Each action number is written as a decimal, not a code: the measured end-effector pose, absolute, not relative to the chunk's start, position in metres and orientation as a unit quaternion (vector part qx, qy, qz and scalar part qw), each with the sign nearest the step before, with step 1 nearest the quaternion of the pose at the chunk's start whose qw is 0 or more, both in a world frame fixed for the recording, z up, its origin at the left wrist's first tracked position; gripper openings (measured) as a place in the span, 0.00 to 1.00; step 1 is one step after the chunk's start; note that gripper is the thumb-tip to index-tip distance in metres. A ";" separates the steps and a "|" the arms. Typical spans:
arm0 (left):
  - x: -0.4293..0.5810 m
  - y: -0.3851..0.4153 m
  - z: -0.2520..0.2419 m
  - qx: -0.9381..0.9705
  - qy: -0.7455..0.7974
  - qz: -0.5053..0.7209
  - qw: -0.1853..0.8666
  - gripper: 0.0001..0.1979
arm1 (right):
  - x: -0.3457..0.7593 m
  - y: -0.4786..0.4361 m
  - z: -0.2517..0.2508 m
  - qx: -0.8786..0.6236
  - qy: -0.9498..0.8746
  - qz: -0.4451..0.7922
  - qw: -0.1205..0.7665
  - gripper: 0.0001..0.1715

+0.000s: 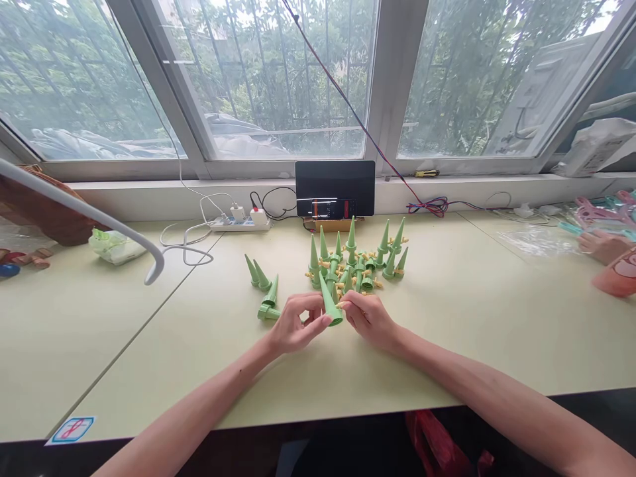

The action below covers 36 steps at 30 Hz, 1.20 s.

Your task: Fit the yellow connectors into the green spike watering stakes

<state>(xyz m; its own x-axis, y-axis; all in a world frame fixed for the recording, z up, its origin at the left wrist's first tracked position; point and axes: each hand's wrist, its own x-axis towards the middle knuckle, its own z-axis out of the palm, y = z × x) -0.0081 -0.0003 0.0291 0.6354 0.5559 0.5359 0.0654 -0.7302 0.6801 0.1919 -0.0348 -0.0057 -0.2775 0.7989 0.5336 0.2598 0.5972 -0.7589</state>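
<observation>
Between thumb and fingers, my left hand [297,324] grips a green plant-watering spike [330,303], its point upward and its wide open end tilted toward me. My right hand [370,319] pinches a small yellow valve [340,305] against the side of that spike. How deep the valve sits cannot be made out. Just behind my hands lies a cluster of green spikes [351,238] with yellow valves, some upright and some lying down. Left of my left hand are several more green pieces [271,291], with no yellow showing on them.
A dark tablet [335,185] stands at the back, with a power strip [241,222] and cables to its left. A white curved bar [99,209] crosses the left side. At the right edge, another person's hand [603,245] is near pink and teal plastic items [603,211].
</observation>
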 end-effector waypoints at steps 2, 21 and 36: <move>-0.008 0.000 0.029 0.851 0.187 0.383 0.308 0.22 | 0.192 -0.035 -0.005 -0.357 -0.748 0.276 0.487 0.21; -0.012 0.002 0.020 0.894 0.177 0.326 0.250 0.05 | 0.193 -0.033 -0.007 -0.370 -0.734 0.288 0.492 0.21; -0.016 0.008 0.015 0.930 0.181 0.316 0.050 0.10 | 0.193 -0.033 -0.004 -0.374 -0.735 0.275 0.493 0.22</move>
